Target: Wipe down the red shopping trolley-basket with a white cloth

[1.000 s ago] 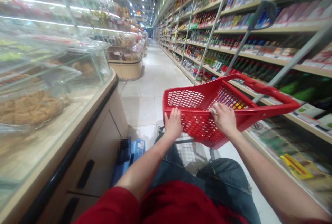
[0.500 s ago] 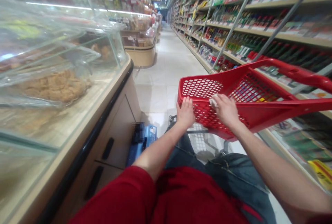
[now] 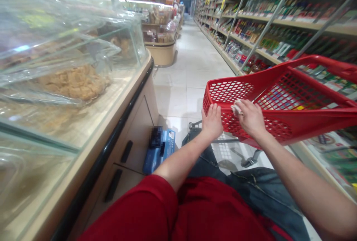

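A red plastic shopping cart (image 3: pixel 312 118) with lattice walls stands in front of me, slanting off to the right. My left hand (image 3: pixel 212 122) lies against its near corner, fingers stretched out over the rim. Closed around a crumpled white cloth or tissue (image 3: pixel 236 108), my right hand (image 3: pixel 252 119) presses at the cart's top edge, just right of the left hand. Most of the white wad is hidden by the fingers. Below the basket, part of the metal frame and a caster wheel (image 3: pixel 249 162) show.
At left runs a glass-fronted counter (image 3: pixel 110 137) with wrapped brown food (image 3: pixel 76 81) inside. A blue box (image 3: pixel 158 155) rests on the floor beside its cabinet doors. Shelves of bottles (image 3: pixel 279 25) line the right side. The tiled aisle (image 3: pixel 186 53) stretches ahead, past another display stand (image 3: pixel 161 53).
The counter, blue box, cart and both hands sit further right in the view. My right hand keeps the white wad at the rim, and my left hand stays at the corner.
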A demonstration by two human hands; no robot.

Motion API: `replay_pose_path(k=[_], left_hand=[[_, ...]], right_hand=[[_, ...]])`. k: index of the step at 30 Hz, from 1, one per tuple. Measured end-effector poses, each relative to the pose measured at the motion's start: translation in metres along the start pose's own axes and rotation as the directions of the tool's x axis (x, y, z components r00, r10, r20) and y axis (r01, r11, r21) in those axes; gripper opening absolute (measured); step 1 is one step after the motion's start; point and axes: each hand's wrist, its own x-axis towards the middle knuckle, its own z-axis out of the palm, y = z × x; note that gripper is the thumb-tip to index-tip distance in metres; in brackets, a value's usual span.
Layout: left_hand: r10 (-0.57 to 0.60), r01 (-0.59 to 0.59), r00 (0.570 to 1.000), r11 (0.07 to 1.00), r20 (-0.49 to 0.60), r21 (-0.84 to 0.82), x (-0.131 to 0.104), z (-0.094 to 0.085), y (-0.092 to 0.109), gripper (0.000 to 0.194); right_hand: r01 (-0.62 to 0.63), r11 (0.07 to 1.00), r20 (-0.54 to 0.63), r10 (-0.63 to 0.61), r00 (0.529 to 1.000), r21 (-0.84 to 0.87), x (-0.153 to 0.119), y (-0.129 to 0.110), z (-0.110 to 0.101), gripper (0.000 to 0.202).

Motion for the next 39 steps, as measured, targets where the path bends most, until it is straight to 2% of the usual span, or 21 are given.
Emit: replay_pose_path(k=[3, 5, 7, 12, 14, 16, 21, 23, 27, 30, 32, 34, 37, 39], left_hand=[[0.010, -0.010, 1.000, 1.000, 0.008, 0.010, 0.001, 0.002, -0.002, 0.064], [0.020, -0.020, 1.000, 1.000, 0.001, 0.015, 0.000, 0.005, 0.001, 0.063], [0.034, -0.034, 0.999, 0.999, -0.003, 0.030, -0.002, 0.008, 0.008, 0.062], [0.148, -0.144, 0.988, 0.986, -0.051, 0.084, -0.016, 0.013, 0.024, 0.058], [0.200, -0.195, 0.978, 0.978, -0.063, 0.072, -0.019, 0.013, 0.026, 0.056], [0.237, -0.234, 0.970, 0.971, -0.057, 0.056, -0.016, 0.012, 0.027, 0.055], [0.239, -0.239, 0.971, 0.970, 0.009, 0.046, 0.008, 0.009, 0.024, 0.056], [0.268, -0.269, 0.963, 0.961, 0.024, 0.065, 0.014, 0.010, 0.026, 0.055], [0.305, -0.306, 0.952, 0.946, 0.024, 0.110, 0.007, 0.014, 0.039, 0.053], [0.328, -0.327, 0.945, 0.936, 0.015, 0.129, -0.003, 0.015, 0.046, 0.052], [0.363, -0.360, 0.932, 0.925, 0.003, 0.120, -0.004, 0.015, 0.045, 0.050], [0.378, -0.375, 0.926, 0.921, -0.004, 0.102, 0.002, 0.013, 0.040, 0.049], [0.317, -0.316, 0.948, 0.945, 0.005, 0.086, 0.021, 0.008, 0.028, 0.043], [0.310, -0.309, 0.951, 0.947, 0.012, 0.091, 0.033, 0.004, 0.022, 0.035]], right_hand=[[-0.135, 0.990, -0.052, 0.132, 0.990, -0.046, -0.009, 0.030, -0.006, 0.037], [-0.190, 0.981, -0.068, 0.186, 0.980, -0.048, -0.013, 0.040, -0.007, 0.037], [-0.175, 0.985, -0.066, 0.173, 0.983, -0.014, -0.014, 0.034, -0.005, 0.038], [-0.025, 0.996, -0.044, 0.029, 0.999, 0.089, -0.017, -0.009, 0.004, 0.039], [-0.004, 0.995, -0.042, 0.008, 0.999, 0.095, -0.024, -0.012, 0.002, 0.039], [-0.036, 0.995, -0.060, 0.042, 0.997, 0.091, -0.033, -0.002, -0.003, 0.040], [-0.237, 0.968, -0.125, 0.246, 0.961, 0.080, -0.052, 0.038, -0.016, 0.040], [-0.260, 0.962, -0.132, 0.269, 0.954, 0.085, -0.056, 0.043, -0.016, 0.041], [-0.213, 0.972, -0.157, 0.227, 0.961, 0.100, -0.065, 0.028, -0.012, 0.043], [-0.109, 0.989, -0.130, 0.121, 0.984, 0.098, -0.075, 0.009, -0.013, 0.042], [-0.030, 0.995, -0.098, 0.039, 0.994, 0.094, -0.084, 0.003, -0.018, 0.041], [-0.010, 0.996, -0.083, 0.017, 0.996, 0.083, -0.090, 0.006, -0.022, 0.041], [-0.140, 0.988, -0.113, 0.147, 0.983, 0.063, -0.094, 0.025, -0.026, 0.043], [-0.263, 0.961, -0.157, 0.273, 0.949, 0.080, -0.092, 0.038, -0.025, 0.043]])
